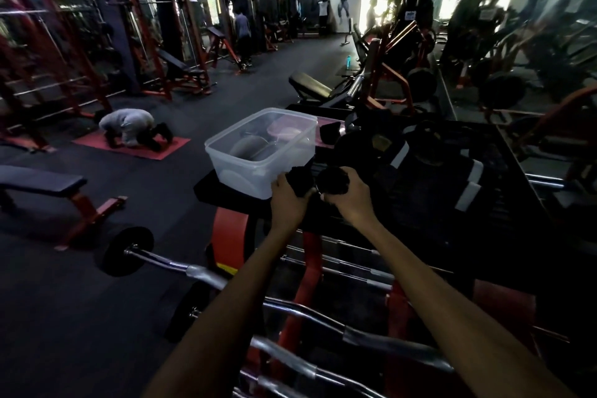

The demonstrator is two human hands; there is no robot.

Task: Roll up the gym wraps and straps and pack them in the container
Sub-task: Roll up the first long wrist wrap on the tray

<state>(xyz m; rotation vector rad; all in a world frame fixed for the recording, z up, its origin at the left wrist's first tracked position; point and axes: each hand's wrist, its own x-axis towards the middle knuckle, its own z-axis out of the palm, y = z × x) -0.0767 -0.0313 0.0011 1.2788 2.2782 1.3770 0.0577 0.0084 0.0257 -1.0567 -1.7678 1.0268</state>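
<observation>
The fingers [336, 186] of the right hand [347, 195] are curled round a dark rolled bundle of black wrap [332, 180], enclosing it from the near side. The fingers [280, 182] of the left hand [287, 200] pinch a flat length of the same black material [298, 181], which runs up out of the grip toward the roll. The two hands sit just beside each other, almost touching at the knuckles. Whether the two dark pieces form one continuous wrap cannot be confirmed in this dim light; it appears likely.

Step in hand, as judged: rolling the wrap before packing.

Recommended procedure:
1. Keep the free tail taut with the left hand so each turn lies flat.
2. Turn the roll with the right hand, keeping the edges aligned so that the bundle does not cone outward.
3. Maintain pressure on the last turn until the roll is set down, or it is likely to spring loose.

The clear plastic container [226, 158] stands open on the dark desk [206, 186], directly beyond the left hand and near it. It already holds several rolled items, grey and pink, seen through the wall. Further dark straps with white bands [475, 176] lie on the desk to the right, apparently not yet rolled. Chrome barbells [323, 313] rest on a rack below the forearms.
</observation>
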